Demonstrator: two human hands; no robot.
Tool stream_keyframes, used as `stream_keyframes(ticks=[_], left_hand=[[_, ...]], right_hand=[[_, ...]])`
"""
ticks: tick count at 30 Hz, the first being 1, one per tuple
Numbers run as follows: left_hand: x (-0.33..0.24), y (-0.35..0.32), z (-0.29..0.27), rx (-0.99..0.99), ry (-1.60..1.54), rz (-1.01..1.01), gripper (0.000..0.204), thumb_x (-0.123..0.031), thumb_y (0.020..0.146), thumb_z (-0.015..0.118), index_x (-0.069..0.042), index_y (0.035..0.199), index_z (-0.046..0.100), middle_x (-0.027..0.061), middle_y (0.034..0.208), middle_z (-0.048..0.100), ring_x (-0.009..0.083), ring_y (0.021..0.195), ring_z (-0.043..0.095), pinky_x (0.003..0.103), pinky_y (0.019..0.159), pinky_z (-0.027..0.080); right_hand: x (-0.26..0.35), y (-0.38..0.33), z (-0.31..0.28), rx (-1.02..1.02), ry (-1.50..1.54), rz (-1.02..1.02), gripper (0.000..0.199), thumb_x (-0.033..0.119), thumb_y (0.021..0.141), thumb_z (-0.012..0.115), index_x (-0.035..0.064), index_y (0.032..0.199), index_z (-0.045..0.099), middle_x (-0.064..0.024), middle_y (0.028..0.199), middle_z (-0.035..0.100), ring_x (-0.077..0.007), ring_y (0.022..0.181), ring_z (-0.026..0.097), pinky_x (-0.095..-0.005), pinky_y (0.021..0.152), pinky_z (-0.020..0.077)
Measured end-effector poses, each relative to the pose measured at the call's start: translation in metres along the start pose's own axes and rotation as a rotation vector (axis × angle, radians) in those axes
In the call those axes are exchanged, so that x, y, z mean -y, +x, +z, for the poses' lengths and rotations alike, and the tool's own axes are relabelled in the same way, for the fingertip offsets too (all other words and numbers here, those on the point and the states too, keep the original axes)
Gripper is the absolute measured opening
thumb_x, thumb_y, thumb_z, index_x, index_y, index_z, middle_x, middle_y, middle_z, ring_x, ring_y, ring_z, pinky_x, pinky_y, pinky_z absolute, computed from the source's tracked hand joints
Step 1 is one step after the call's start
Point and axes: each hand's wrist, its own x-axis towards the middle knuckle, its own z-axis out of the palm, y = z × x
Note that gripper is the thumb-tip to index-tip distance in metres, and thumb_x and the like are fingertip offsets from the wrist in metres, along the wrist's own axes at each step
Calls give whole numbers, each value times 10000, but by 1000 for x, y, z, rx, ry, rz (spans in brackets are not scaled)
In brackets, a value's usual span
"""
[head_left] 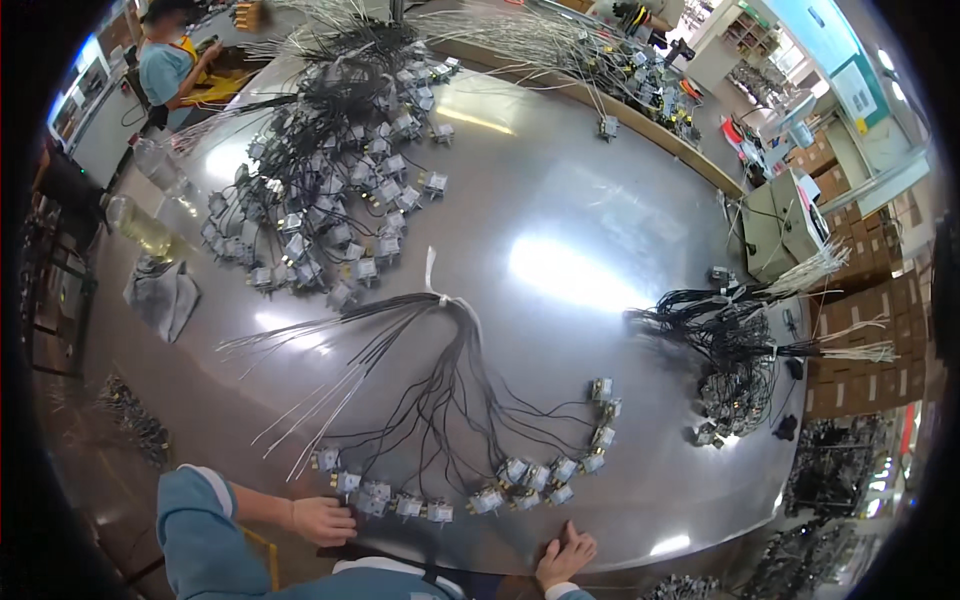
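Note:
On the metal table in front of me lies a fanned-out bundle of black wires (458, 360), gathered by a white tie (442, 299). Bare-looking pale wire ends spread to the left. At the other ends, small grey boxy parts (486, 500) with brass-coloured bits form a curved row. My left hand (325, 521) rests at the table's near edge beside the row's left end, fingers loosely bent and nothing visible in it. Further right, my right hand (567, 555) lies on the edge below the row, its fingers apart and holding nothing.
A large heap of similar wired parts (330, 190) covers the far left, near plastic bottles (140, 225) and a grey cloth (163, 300). Tied bundles (735, 350) lie at right by a pale box (785, 225). A wooden rail (700, 165) bounds the back. Another person (170, 65) works far left.

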Motion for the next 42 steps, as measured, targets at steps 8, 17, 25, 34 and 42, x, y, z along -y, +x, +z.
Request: stream_keyframes(ticks=[8, 17, 25, 34, 42], left_hand=[[15, -6, -11, 3, -77, 5, 204, -270, 928, 723, -117, 1058, 690, 17, 1007, 630, 195, 915, 630, 357, 666, 459], [1, 2, -14, -38, -64, 0, 226, -308, 910, 747, -131, 1044, 699, -8, 975, 627, 171, 908, 637, 322, 654, 451], [0, -1, -20, 28, 30, -23, 228, -332, 865, 762, -174, 1010, 686, -41, 990, 630, 147, 890, 618, 316, 682, 439], [6, 31, -60, 257, 153, -37, 244, -345, 791, 779, -213, 979, 697, -43, 895, 555, 163, 800, 562, 362, 685, 402], [-31, 74, -85, 573, 349, -170, 249, -367, 863, 707, -177, 1023, 723, 96, 1015, 597, 305, 982, 580, 484, 809, 452]], right_hand=[[4, 2, 15, -22, 26, -11, 508, 384, 988, 546, 48, 1365, 605, -224, 1141, 513, -431, 1127, 482, -598, 1021, 338], [-24, -17, 18, 77, -90, 25, 540, 317, 962, 621, 132, 1468, 589, -218, 1246, 579, -439, 1191, 521, -615, 1052, 381], [4, 3, 1, 51, 45, -2, 495, 339, 958, 557, 65, 1368, 600, -207, 1111, 507, -406, 1075, 486, -585, 1000, 347], [5, 39, -1, -45, 108, 65, 449, 281, 923, 637, 140, 1349, 640, -157, 1101, 536, -396, 1099, 521, -554, 995, 385], [-23, 51, -15, -111, 393, 42, 397, 321, 917, 694, 229, 1304, 690, -69, 1130, 599, -301, 1167, 564, -494, 1000, 416]])
